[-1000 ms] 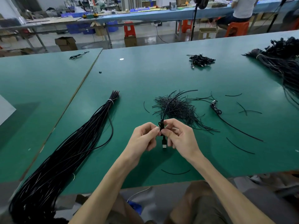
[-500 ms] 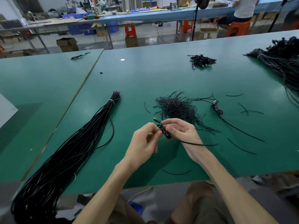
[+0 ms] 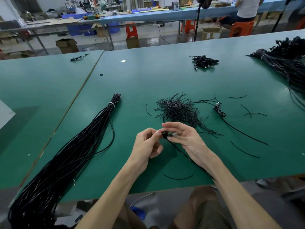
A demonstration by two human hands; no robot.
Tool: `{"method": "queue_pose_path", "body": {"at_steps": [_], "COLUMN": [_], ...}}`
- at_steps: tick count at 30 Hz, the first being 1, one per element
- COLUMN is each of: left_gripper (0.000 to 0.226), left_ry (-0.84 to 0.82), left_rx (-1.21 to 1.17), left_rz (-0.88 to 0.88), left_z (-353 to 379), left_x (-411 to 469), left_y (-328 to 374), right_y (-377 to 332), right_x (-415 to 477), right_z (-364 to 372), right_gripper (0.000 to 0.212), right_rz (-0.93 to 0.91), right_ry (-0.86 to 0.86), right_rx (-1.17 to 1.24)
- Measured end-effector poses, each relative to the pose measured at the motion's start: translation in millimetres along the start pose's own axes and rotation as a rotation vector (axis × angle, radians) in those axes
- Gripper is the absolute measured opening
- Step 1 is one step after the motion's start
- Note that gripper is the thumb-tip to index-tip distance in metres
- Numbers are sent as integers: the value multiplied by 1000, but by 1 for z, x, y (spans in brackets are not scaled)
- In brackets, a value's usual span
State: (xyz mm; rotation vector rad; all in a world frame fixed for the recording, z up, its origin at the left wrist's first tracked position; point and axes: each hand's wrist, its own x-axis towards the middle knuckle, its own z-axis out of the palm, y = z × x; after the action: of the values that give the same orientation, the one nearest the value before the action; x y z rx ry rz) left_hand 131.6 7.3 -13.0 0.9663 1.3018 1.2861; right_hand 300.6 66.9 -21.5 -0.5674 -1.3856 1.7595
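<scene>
Head view: just on the near side of the heap of short black ties [image 3: 178, 109], above the green tabletop [image 3: 148, 80], both hands meet on one thin black cable [image 3: 183, 153]. The left hand [image 3: 146, 142] pinches the small wound coil [image 3: 164, 135] at the cable's end between thumb and forefinger, so its grip is clamped on the cable, and its other fingers curl under. The right hand [image 3: 186, 138] has its grip closed on the same cable. Its thumb and a finger nip the silver plug [image 3: 173, 134] beside the coil, and the remaining fingers spread loosely above. From the coil the free length runs away from the heap, under the right forearm, toward the near tabletop edge.

Left of the heap lies a long cable bundle [image 3: 66, 154], banded near its far tip. Right of the heap rests a second plugged cable [image 3: 218, 109]. Well beyond the heap sits a small pile of coiled cables [image 3: 204, 61]. One loose tie [image 3: 178, 178] lies on the near side of the hands.

The cable looks light, limp and a little springy, so the coil would likely loosen if the pinch slackens, and its smooth jacket may slide. The surest hold is probably across the coil's turns. The rigid plug body can serve as a handle, but the cord should not be kinked where it enters the plug.
</scene>
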Motion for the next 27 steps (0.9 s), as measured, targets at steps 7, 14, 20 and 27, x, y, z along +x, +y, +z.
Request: {"method": "queue_pose_path", "body": {"at_steps": [7, 14, 20, 27], "left_gripper": [23, 17, 19, 16], "left_ry": [199, 317, 312, 103], "left_rx": [330, 429, 650, 787], "left_rz": [306, 554, 709, 763], "left_z": [4, 0, 1, 12], "left_x": [0, 3, -2, -23], "left_y": [5, 4, 16, 14], "right_y": [-6, -6, 1, 4], "right_x": [-2, -4, -1, -3], "right_z": [4, 5, 12, 13], "right_gripper": [32, 37, 12, 26], "right_rz": [1, 4, -4, -7], "right_ry": [33, 49, 117, 91], "right_rx": [-24, -138, -384, -369]}}
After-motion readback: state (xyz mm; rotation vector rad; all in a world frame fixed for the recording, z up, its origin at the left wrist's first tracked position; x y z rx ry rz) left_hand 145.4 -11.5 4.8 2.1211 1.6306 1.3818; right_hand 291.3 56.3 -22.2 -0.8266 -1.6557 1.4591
